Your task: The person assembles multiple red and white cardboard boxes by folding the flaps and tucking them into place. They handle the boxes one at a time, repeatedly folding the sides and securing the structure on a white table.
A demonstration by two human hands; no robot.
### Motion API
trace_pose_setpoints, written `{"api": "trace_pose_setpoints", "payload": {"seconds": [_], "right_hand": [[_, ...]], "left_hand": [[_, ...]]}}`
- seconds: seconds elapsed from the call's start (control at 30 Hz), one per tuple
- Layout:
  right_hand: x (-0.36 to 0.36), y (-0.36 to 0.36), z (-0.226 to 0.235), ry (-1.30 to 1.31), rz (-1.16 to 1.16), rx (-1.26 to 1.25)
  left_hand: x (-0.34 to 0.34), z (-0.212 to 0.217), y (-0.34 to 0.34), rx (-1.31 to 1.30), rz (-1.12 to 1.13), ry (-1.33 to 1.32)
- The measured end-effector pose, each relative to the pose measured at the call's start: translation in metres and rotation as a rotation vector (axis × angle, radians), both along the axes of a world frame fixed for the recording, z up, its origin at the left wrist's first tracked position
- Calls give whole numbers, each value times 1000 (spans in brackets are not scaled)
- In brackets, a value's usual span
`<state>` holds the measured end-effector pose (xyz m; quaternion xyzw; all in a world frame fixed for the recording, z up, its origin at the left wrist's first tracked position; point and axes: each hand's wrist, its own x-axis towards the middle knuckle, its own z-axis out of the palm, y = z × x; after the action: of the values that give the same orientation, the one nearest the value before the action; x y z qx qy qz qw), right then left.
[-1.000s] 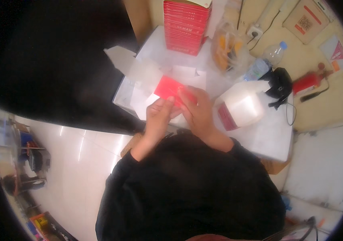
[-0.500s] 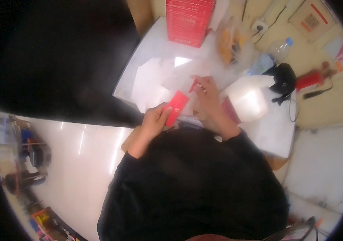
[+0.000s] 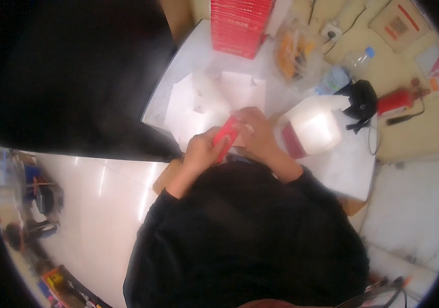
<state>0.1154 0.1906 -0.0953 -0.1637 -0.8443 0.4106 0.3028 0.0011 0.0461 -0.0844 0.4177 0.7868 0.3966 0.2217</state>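
Observation:
My left hand (image 3: 200,152) is closed on a small flat red box (image 3: 226,136), with the thumb along its face. The box is held tilted above the near edge of the white table. My right hand (image 3: 255,131) is at the far end of the same box, its fingers bent and closed around that end; motion blurs them. Any small piece between those fingers is hidden. Just beyond my hands lie white unfolded card sheets (image 3: 183,110). To the right of my right hand, a white plastic jug (image 3: 314,123) with a dark red label lies on its side.
A tall stack of red boxes (image 3: 240,28) stands at the table's far side. Nearby are a clear bag with orange contents (image 3: 294,54), a plastic bottle (image 3: 335,79), a black device (image 3: 361,100) and a red bottle (image 3: 396,101). A white plug (image 3: 331,33) is on the wall.
My right hand has moved in from beyond the box, where it pinched a small red piece, to the box's far end. My left hand keeps its hold on the box.

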Motion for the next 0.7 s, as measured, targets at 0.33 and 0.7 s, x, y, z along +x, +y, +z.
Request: {"api": "trace_pose_setpoints", "payload": {"seconds": [0.33, 0.7], "right_hand": [[2, 2, -4, -77, 32, -588], [44, 45, 43, -277, 343, -632]], "left_hand": [[10, 16, 5, 51, -109, 172], [-63, 27, -14, -68, 262, 556]]}}
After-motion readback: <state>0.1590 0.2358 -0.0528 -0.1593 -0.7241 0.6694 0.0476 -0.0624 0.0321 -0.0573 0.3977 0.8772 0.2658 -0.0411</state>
